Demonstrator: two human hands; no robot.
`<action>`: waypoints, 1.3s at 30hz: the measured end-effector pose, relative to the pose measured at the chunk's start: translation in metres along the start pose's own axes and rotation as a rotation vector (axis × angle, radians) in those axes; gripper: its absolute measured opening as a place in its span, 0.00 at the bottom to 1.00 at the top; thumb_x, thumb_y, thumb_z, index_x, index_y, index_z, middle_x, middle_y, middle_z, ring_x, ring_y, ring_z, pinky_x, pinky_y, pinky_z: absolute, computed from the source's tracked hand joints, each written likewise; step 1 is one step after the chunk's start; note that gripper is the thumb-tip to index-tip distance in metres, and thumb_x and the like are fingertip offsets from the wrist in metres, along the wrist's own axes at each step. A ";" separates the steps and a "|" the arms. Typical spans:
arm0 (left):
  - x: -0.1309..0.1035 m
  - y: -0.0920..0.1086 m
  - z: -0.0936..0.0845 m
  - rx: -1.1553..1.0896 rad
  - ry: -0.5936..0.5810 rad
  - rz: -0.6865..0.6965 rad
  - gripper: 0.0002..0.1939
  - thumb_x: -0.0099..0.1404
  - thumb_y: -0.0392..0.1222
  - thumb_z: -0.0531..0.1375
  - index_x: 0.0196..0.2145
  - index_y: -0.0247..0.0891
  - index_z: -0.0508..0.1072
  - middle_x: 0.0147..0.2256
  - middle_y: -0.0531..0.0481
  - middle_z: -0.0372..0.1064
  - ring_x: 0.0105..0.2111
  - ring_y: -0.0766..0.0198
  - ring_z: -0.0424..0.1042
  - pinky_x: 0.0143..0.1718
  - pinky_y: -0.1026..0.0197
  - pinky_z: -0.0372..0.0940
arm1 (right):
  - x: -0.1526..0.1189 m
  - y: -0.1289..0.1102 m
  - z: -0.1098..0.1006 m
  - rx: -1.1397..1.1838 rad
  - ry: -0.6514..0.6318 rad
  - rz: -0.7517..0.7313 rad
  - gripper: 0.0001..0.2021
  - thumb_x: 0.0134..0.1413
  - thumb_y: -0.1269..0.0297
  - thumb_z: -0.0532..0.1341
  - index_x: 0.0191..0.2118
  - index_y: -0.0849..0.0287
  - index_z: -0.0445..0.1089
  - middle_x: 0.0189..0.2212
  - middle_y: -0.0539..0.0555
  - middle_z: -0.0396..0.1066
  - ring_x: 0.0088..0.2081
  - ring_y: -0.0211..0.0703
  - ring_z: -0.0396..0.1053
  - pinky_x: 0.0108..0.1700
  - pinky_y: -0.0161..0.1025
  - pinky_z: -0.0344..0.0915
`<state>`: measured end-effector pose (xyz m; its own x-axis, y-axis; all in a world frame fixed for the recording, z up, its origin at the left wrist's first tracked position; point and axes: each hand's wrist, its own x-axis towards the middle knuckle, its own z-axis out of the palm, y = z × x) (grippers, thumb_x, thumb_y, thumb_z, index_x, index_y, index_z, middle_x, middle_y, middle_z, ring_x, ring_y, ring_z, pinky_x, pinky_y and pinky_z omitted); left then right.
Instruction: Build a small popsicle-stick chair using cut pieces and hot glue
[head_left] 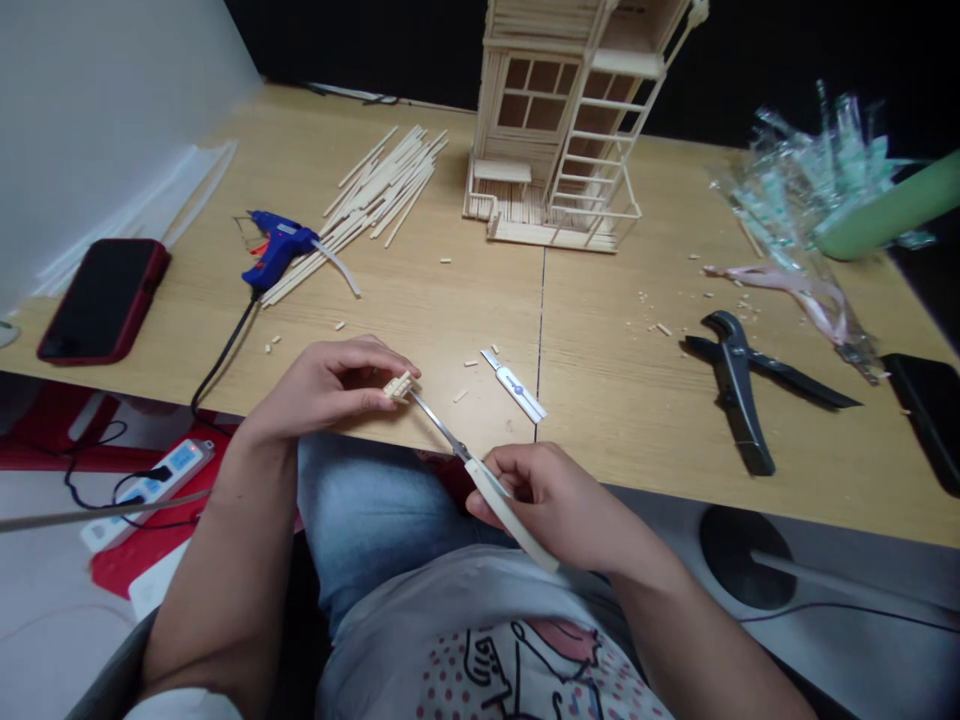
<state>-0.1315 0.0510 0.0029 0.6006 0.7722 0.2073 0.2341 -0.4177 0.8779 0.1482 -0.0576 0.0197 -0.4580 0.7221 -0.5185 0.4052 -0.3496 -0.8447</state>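
Observation:
Pinched in the fingertips of my left hand [341, 385] is a small piece made of short wooden sticks [400, 387], held just over the table's front edge. My right hand [532, 495] grips a pair of scissors with pale handles [499, 500]. The scissors' metal blades reach up and left, their tip at the small wooden piece; whether they touch it I cannot tell. A white utility knife [516, 388] lies on the table just beyond the scissors, with several tiny stick offcuts [471, 364] near it.
A wooden stick model house [547, 130] stands at the back. Left are a blue glue gun [277, 245], loose sticks [390, 185] and a red-cased phone [105, 300]. Black cutters [739, 385], plastic wrappers [810, 180], a green cylinder [892, 210] and a black phone [926, 415] lie right. A power strip [180, 458] sits below.

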 end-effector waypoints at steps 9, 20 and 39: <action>0.000 -0.002 0.000 -0.004 0.004 -0.015 0.13 0.60 0.43 0.71 0.44 0.46 0.83 0.41 0.45 0.81 0.40 0.59 0.78 0.43 0.59 0.71 | 0.000 -0.001 0.001 0.027 -0.004 0.010 0.21 0.56 0.44 0.68 0.28 0.57 0.67 0.20 0.45 0.62 0.22 0.34 0.58 0.23 0.34 0.47; 0.000 -0.003 0.000 -0.020 0.017 -0.013 0.13 0.59 0.44 0.72 0.42 0.43 0.83 0.40 0.44 0.81 0.40 0.58 0.79 0.42 0.59 0.71 | 0.000 0.005 0.000 0.036 -0.028 0.012 0.17 0.56 0.50 0.69 0.28 0.58 0.69 0.21 0.47 0.67 0.22 0.34 0.60 0.22 0.34 0.47; -0.001 -0.003 -0.002 -0.027 0.005 0.005 0.13 0.59 0.41 0.72 0.44 0.45 0.83 0.40 0.47 0.81 0.40 0.60 0.78 0.42 0.60 0.71 | -0.001 0.003 0.002 0.070 -0.035 0.011 0.19 0.55 0.48 0.69 0.28 0.58 0.67 0.20 0.45 0.65 0.22 0.34 0.61 0.24 0.34 0.49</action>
<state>-0.1340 0.0527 0.0013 0.5980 0.7724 0.2138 0.2105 -0.4088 0.8880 0.1483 -0.0603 0.0172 -0.4817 0.6969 -0.5312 0.3548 -0.3992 -0.8454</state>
